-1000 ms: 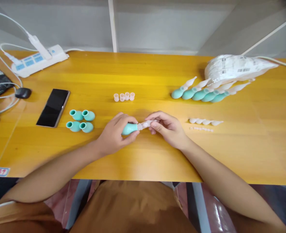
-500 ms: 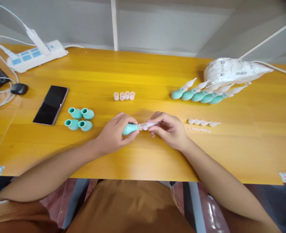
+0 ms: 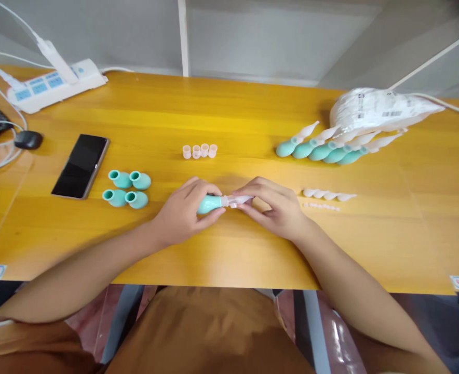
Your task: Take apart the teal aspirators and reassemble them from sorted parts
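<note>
My left hand [image 3: 188,210] is closed around a teal rubber bulb [image 3: 209,204], its neck pointing right. A translucent collar [image 3: 224,201] sits at the mouth of the bulb. Between the fingertips of my right hand [image 3: 274,205] is a clear pointed nozzle [image 3: 240,199], lined up with the collar and meeting it. Several loose teal bulbs [image 3: 136,199] lie left of my left hand, mouths toward the upper left. Beyond my hands stand several small translucent cups [image 3: 197,151]. Right of my right hand are a row of white nozzle tips [image 3: 331,195] and a line of tiny pale pieces [image 3: 322,206].
Several teal bulbs with pointed nozzles [image 3: 322,151] lie at the back right, before a white plastic bag [image 3: 369,111]. A black phone [image 3: 80,166], a mouse [image 3: 28,139] and a power strip [image 3: 58,88] with cables are at the left. The table's front edge runs before my body.
My right hand's fingers have shifted slightly and closed in more around the nozzle. The bulb stays in my left hand; the whole view has moved a little.
</note>
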`<state>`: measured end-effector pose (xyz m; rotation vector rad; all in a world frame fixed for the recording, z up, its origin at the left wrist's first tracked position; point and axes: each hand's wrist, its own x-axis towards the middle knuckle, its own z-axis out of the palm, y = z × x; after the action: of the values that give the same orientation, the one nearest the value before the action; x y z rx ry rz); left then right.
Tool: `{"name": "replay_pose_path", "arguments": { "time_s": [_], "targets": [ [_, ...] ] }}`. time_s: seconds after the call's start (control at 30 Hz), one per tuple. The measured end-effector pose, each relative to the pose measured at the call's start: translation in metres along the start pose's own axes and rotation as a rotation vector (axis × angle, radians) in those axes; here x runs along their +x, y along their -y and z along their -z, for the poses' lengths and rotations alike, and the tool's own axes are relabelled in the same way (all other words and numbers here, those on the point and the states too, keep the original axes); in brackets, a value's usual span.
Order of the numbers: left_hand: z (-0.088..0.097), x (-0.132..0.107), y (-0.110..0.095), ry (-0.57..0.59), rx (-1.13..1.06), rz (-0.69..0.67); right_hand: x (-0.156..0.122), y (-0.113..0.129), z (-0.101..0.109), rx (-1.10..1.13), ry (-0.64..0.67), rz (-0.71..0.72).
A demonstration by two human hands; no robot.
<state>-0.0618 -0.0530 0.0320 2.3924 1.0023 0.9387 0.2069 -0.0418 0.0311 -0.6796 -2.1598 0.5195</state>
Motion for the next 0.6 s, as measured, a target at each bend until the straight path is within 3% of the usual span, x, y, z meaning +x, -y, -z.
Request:
{"name": "replay_pose_path", "arguments": {
  "time_s": [0.37,0.6],
  "targets": [
    [-0.0016,-0.0024,0.0042,0.050,0.042,0.016,-0.0064,0.0013,0.0009,-0.097,0.070,0.077],
    [-0.0037,-0.0041,0.0060,0.075,0.041,0.007,-0.0071,-0.0013,-0.0013,-0.026,0.066,0.030]
  ]
}}
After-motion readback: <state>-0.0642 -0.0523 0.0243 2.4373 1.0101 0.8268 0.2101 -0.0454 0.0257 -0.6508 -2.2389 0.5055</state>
